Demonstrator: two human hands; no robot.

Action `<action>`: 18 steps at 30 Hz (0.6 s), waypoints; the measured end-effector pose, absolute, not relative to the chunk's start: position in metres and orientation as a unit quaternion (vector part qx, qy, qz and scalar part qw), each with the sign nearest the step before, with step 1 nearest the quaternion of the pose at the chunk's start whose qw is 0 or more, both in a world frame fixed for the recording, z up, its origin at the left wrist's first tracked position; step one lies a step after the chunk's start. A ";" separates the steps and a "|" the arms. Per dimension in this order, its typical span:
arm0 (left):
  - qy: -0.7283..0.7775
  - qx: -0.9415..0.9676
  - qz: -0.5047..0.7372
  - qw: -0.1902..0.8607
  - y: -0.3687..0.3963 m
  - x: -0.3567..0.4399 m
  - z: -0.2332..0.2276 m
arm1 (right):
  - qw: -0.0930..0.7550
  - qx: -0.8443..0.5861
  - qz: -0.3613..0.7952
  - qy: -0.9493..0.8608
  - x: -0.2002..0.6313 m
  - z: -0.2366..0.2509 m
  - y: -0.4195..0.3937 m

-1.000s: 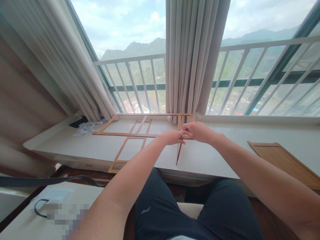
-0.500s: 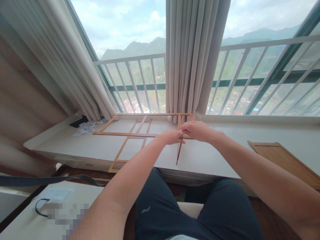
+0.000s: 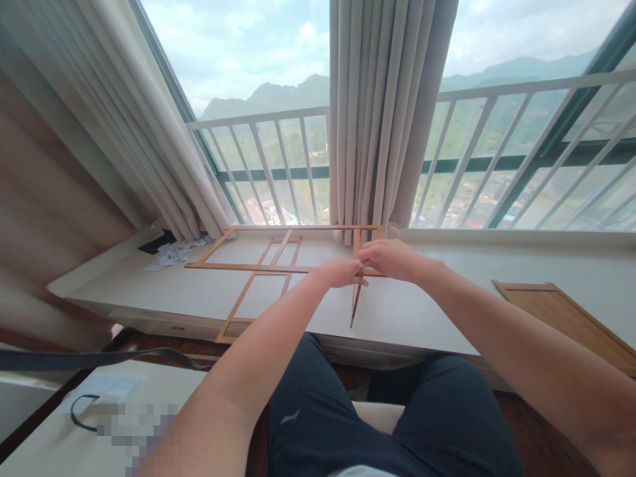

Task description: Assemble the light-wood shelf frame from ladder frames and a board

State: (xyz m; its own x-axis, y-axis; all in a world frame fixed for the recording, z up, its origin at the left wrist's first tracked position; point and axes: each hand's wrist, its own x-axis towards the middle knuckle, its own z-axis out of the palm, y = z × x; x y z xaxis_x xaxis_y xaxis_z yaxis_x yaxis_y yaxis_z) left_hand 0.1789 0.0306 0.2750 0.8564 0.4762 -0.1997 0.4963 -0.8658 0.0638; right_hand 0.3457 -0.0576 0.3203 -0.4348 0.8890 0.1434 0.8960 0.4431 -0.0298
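Note:
A rectangular wooden frame (image 3: pixel 233 266) lies lengthwise across the white ledge, crossing over a second wooden frame (image 3: pixel 244 293) beneath it. At the upper frame's right end, my left hand (image 3: pixel 342 270) is closed on the wooden frame near its corner. My right hand (image 3: pixel 387 257) meets it there, its fingers pinched together over the same spot. A small metallic piece (image 3: pixel 361 271) shows between the hands, too small to name. Below them a thin wooden strip (image 3: pixel 355 308) points toward me. What the right fingertips hold is hidden.
A flat wooden panel (image 3: pixel 566 311) lies on the ledge (image 3: pixel 437 311) at right. Crumpled papers (image 3: pixel 171 254) sit at its far left. Curtains (image 3: pixel 377 119) and a railed window stand behind. A white table (image 3: pixel 163 384) with a black strap (image 3: pixel 99 358) is at lower left.
My right hand's fingers have shifted very slightly left over the frame's corner. My left hand and the wooden frames look unmoved.

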 end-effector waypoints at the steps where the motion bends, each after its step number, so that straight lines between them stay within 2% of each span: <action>1: 0.252 0.962 -0.089 0.058 0.030 0.179 0.275 | 0.068 -0.522 -0.024 -0.850 0.346 0.321 -0.057; 6: 0.254 0.962 -0.085 0.056 0.028 0.179 0.275 | 0.057 -0.510 -0.029 -0.858 0.345 0.325 -0.058; 12: 0.265 0.959 -0.091 0.047 0.028 0.181 0.275 | 0.018 -0.568 -0.054 -0.821 0.338 0.326 -0.061; 18: 0.259 0.960 -0.092 0.047 0.026 0.181 0.279 | 0.017 -0.601 -0.058 -0.797 0.335 0.320 -0.059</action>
State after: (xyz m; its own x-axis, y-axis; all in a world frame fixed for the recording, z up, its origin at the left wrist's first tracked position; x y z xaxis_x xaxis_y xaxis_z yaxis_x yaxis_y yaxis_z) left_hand 0.1806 0.0264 0.2787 0.8488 0.4890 -0.2009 0.5062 -0.8614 0.0419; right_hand 0.3352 -0.0589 0.3205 -0.2765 0.9561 0.0975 0.9601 0.2703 0.0724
